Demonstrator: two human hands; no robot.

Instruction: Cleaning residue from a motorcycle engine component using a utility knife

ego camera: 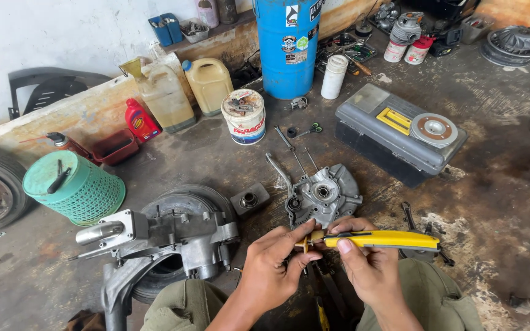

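Observation:
My right hand (369, 266) grips a yellow utility knife (387, 239) lying level, its tip pointing left. My left hand (274, 263) pinches a small part (305, 243) at the knife's tip, fingers closed on it. Both hands hover low in the head view, above my knees in olive trousers. Just beyond them a grey metal engine cover (323, 196) lies on the floor. To the left an engine casing (167, 236) rests on a tyre.
A grey toolbox (394, 144) with a round metal disc on top sits at right. A blue drum (288, 46), jerrycans (208, 83), a white bucket (244, 116), a green basket (75, 187) and wrenches (277, 168) lie around on the stained concrete floor.

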